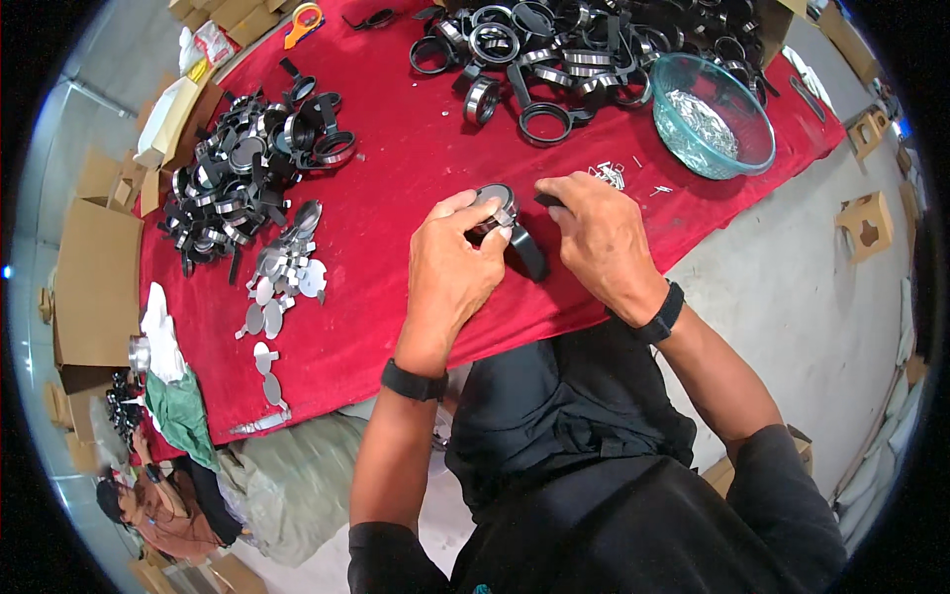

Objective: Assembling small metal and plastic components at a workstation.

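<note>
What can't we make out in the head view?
All in the head view:
Underside of the round metal-rimmed part: hidden by its own top and the left hand.
Full shape of the small black part: covered by the right hand.
Far end of the ring pile: cut off by the upper edge.
Individual metal pins in the teal bowl: too small.

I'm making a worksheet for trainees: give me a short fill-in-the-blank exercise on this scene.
The tablecloth is coloured ____.
The hand holding the round part is the ____ one.
Of the picture's side edges, the see-through bowl is nearer the ____ one.
The wearer's wristbands are coloured ____.
Missing words: red; left; right; black.
</note>
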The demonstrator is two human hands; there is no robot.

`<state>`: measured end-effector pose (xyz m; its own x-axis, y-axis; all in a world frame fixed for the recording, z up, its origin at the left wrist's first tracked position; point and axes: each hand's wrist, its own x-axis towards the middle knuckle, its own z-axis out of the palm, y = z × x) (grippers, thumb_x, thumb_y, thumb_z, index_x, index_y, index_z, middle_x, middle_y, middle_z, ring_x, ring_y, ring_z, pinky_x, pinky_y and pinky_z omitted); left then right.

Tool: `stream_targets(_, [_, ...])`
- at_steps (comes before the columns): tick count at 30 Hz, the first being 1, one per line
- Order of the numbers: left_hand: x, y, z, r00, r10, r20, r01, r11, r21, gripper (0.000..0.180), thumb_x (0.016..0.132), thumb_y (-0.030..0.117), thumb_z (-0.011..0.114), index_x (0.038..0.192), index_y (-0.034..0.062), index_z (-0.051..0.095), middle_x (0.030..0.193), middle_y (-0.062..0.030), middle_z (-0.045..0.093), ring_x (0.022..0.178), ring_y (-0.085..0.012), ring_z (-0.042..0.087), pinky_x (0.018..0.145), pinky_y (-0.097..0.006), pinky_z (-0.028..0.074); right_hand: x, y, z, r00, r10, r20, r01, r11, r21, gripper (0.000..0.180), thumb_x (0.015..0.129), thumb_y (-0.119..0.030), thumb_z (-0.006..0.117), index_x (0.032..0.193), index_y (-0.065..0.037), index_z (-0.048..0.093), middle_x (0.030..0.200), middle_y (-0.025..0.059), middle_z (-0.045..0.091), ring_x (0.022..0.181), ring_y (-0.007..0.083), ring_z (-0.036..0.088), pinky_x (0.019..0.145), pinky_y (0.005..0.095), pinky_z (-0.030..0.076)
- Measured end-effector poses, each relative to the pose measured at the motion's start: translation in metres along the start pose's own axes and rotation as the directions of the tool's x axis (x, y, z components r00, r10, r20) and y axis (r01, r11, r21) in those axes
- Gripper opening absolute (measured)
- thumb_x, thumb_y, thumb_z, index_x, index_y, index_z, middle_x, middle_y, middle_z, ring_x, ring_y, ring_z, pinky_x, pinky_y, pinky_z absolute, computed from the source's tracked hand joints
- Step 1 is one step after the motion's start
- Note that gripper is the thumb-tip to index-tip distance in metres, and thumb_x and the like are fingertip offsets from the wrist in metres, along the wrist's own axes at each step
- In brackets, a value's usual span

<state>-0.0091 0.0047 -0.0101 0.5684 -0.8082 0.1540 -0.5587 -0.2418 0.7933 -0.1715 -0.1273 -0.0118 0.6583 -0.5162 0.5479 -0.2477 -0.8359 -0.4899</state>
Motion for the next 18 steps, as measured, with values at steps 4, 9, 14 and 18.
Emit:
stream_targets(4, [0.002,0.007,-0.001,1.000,-0.011,-0.027,0.013,0.998,0.061,0.037,0.086,0.015,0.084,0.121,0.0031,0.085,0.133,-0.0269,0.076,0.117,-0.0362,0.078,0.105,-0.041,0.059,-0.002,0.002,-0.001,0.999,-0.049,0.014,0.049,0.999,0.002,0.030,0.091,0.002,0.065,0.119,-0.001,0.076,0.097,0.0185,0.072,0.095,0.0401,0.073,0.084,0.0498,0.060])
stream_targets(9, [0.003,0.015,0.005,0.997,-0.028,-0.065,0.033,0.996,0.080,0.035,0.086,0.016,0.083,0.117,0.0020,0.085,0.127,-0.0232,0.079,0.111,-0.0343,0.079,0.101,-0.040,0.060,-0.002,0.007,-0.002,0.994,-0.104,0.024,0.105,0.994,-0.022,0.029,0.090,0.001,0.066,0.117,-0.002,0.076,0.098,0.0154,0.074,0.094,0.0366,0.073,0.084,0.0472,0.060])
stream_targets(14, [0.002,0.017,0.011,0.994,0.020,-0.109,-0.005,0.991,0.137,0.032,0.086,0.015,0.082,0.116,0.0017,0.086,0.121,-0.0215,0.080,0.103,-0.0334,0.080,0.095,-0.040,0.061,0.009,0.000,-0.013,0.984,-0.180,-0.001,0.180,0.983,-0.024,0.029,0.088,-0.001,0.068,0.116,-0.003,0.077,0.097,0.0136,0.074,0.093,0.0345,0.073,0.084,0.0453,0.060])
stream_targets(18, [0.001,0.017,0.012,0.991,0.021,-0.134,-0.004,0.992,0.124,0.031,0.087,0.013,0.082,0.115,0.0015,0.086,0.119,-0.0210,0.080,0.099,-0.0324,0.080,0.091,-0.039,0.062,0.016,-0.004,-0.022,0.956,-0.293,-0.014,0.294,0.956,0.028,0.029,0.087,-0.003,0.071,0.116,-0.004,0.077,0.101,0.0140,0.077,0.095,0.0341,0.075,0.084,0.0441,0.061])
